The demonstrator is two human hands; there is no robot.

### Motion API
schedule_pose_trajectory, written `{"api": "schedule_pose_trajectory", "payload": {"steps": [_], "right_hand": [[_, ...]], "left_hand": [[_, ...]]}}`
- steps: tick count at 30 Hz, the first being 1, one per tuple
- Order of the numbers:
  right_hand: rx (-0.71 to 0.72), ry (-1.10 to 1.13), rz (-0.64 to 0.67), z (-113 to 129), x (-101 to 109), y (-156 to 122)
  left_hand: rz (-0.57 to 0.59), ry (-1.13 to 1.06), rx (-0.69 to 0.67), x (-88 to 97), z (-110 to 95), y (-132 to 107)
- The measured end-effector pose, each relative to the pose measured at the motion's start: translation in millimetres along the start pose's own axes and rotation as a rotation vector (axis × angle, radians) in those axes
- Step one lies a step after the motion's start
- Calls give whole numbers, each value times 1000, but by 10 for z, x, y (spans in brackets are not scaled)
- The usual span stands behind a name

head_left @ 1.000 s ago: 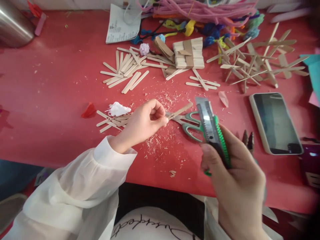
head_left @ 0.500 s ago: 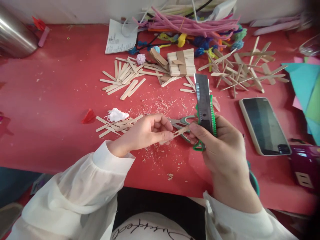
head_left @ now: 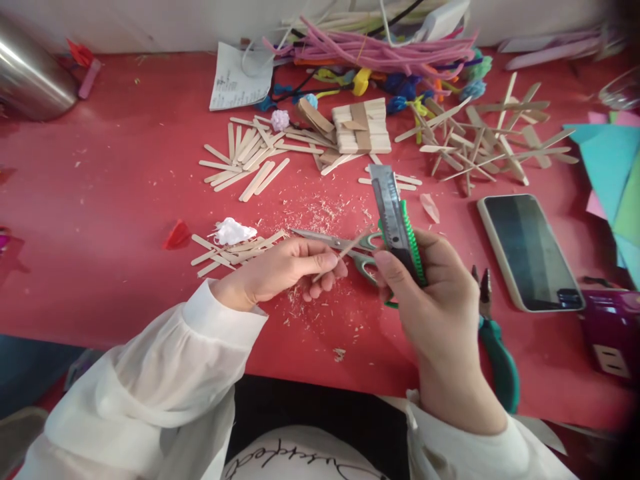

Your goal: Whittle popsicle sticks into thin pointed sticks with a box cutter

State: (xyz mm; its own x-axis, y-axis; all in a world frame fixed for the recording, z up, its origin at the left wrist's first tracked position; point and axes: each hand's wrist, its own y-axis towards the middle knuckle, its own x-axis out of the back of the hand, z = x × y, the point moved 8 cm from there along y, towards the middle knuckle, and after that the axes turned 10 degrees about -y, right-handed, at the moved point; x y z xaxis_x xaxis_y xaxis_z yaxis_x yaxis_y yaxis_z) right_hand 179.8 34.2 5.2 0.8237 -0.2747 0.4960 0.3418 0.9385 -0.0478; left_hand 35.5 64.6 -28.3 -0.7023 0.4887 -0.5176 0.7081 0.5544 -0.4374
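Note:
My left hand (head_left: 295,267) pinches a thin wooden craft stick (head_left: 353,245) between thumb and fingers, with one end pointing up to the right. In my right hand (head_left: 430,293) are green craft scissors (head_left: 393,213), wide metal blades pointing up and away, a toothed green edge along one side. The stick's free end lies close to the scissors; I cannot tell whether they touch. Grey-handled scissors (head_left: 335,241) rest on the red table (head_left: 125,200) just behind my hands. Wood shavings (head_left: 320,217) are scattered around them.
Craft sticks (head_left: 250,150) lie in loose piles, beside a paper-banded bundle (head_left: 377,127). At the right are a phone (head_left: 533,250) and green-handled pliers (head_left: 503,363). White clay-like material (head_left: 234,231) lies left; pink pipe cleaners (head_left: 380,50) are heaped at the back.
My right hand has let go of the stick's end and tilted the scissors to the left. The stick now stands steeper in my left hand, and the pliers show more.

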Motion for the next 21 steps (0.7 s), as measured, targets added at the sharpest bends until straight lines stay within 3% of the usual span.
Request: {"api": "schedule_pose_trajectory", "payload": {"steps": [4,8,14,21], "right_hand": [[71,-165,55,21,41,-154],[190,-327,119,59,56,-255],[313,-450,74,132,114,-268],[337,-484,54,151,138,-258]], "left_hand": [[-115,-98,-97,153,-78,0],[-184,-136,-91,229,-84,-10],[-189,-157,-72,213,-93,-16],[-192,-95,-54,220,-98,-18]]}}
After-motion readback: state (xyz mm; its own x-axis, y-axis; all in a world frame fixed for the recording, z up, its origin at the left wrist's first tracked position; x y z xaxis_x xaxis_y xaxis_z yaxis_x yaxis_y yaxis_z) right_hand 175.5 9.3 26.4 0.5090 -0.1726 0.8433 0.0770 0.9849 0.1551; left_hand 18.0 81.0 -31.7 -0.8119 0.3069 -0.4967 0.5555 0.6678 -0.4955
